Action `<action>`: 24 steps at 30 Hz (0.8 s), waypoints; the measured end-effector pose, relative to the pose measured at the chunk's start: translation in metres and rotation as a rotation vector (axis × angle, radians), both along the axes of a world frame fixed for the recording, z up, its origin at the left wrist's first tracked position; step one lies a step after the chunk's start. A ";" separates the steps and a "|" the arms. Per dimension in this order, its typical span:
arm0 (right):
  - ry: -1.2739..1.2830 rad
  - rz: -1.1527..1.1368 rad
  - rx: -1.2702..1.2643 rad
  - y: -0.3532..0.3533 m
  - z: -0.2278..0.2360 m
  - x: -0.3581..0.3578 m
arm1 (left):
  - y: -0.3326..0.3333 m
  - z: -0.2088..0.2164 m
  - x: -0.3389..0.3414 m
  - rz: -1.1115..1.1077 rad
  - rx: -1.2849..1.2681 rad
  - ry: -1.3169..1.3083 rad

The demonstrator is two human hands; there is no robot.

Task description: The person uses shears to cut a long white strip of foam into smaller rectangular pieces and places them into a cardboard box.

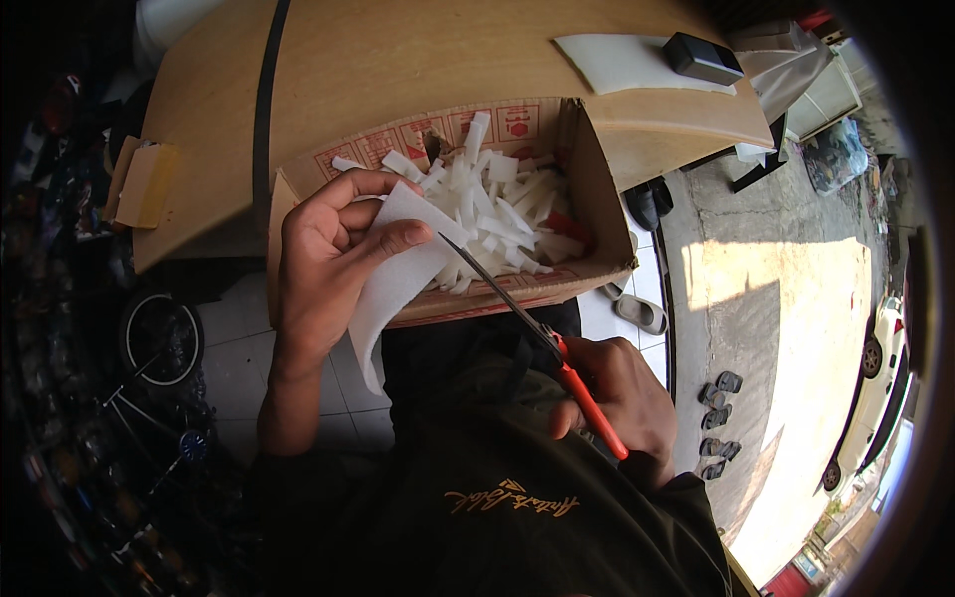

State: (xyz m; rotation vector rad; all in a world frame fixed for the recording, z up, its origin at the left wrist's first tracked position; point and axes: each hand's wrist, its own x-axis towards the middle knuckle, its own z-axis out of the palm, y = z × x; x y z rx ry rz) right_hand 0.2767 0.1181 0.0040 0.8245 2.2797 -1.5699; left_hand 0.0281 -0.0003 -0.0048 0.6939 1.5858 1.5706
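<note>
My left hand point(338, 249) pinches a white foam sheet point(403, 264) between thumb and fingers, and its lower end hangs curled toward my lap. In my right hand point(622, 393) is a pair of scissors point(592, 413) with red handles. Their dark blades point up and left, and the tip lies at the sheet's right edge; I cannot tell whether the blades grip the foam. Just beyond both hands, an open cardboard box point(602, 184) holds a heap of cut white foam strips point(487, 204). Something red shows among the strips at the right.
Behind the box stands a wooden table point(398, 60) bearing another white sheet point(612, 65) and a dark rectangular device point(702, 60). A small open carton point(144, 184) is at the left, above a bicycle wheel point(161, 338). Sandals point(642, 314) lie on the floor at right.
</note>
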 end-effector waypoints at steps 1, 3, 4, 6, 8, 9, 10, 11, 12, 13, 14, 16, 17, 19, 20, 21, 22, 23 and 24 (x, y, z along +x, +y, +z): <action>-0.015 0.014 0.010 0.001 0.001 0.000 | 0.000 0.001 0.000 -0.002 0.005 -0.005; 0.015 0.004 -0.012 0.001 0.002 -0.002 | 0.000 0.002 0.002 -0.032 -0.036 -0.014; 0.016 0.015 -0.016 0.001 0.003 -0.003 | 0.000 0.003 0.003 -0.049 -0.047 -0.008; 0.018 0.007 0.011 0.001 0.004 -0.006 | 0.001 0.004 0.004 -0.098 -0.063 -0.043; -0.007 0.012 0.044 0.001 0.007 -0.009 | 0.003 0.004 0.004 -0.135 -0.068 -0.060; -0.026 0.015 0.061 0.001 0.008 -0.010 | 0.003 0.004 0.003 -0.146 -0.070 -0.066; -0.070 0.028 0.086 0.001 0.010 -0.011 | 0.003 0.004 0.003 -0.156 -0.073 -0.069; -0.051 0.003 0.069 0.001 0.011 -0.012 | 0.004 0.005 0.002 -0.162 -0.071 -0.069; -0.057 -0.011 0.061 0.001 0.013 -0.012 | 0.004 0.004 0.002 -0.167 -0.071 -0.067; -0.064 -0.025 0.053 0.000 0.014 -0.012 | 0.004 0.004 0.002 -0.172 -0.071 -0.065; -0.070 -0.043 0.045 0.000 0.014 -0.013 | 0.003 0.004 0.001 -0.170 -0.088 -0.083; -0.063 -0.070 0.026 -0.001 0.013 -0.013 | 0.003 0.003 0.001 -0.168 -0.098 -0.119; -0.078 -0.082 0.026 -0.001 0.012 -0.013 | 0.001 0.003 0.001 -0.169 -0.135 -0.137; -0.114 -0.078 0.033 0.000 0.008 -0.013 | -0.001 0.002 0.001 -0.178 -0.162 -0.172; -0.055 -0.108 0.009 0.000 0.007 -0.012 | -0.002 0.002 0.000 -0.195 -0.153 -0.159; -0.041 -0.124 -0.002 0.000 0.006 -0.012 | -0.003 0.001 -0.001 -0.211 -0.146 -0.146; -0.068 -0.130 -0.005 0.000 0.006 -0.011 | -0.003 0.000 -0.001 -0.217 -0.158 -0.131; -0.037 -0.135 -0.011 -0.001 0.005 -0.011 | -0.004 -0.001 -0.001 -0.210 -0.143 -0.138; -0.046 -0.130 -0.008 -0.001 0.005 -0.010 | -0.005 -0.001 0.000 -0.195 -0.146 -0.142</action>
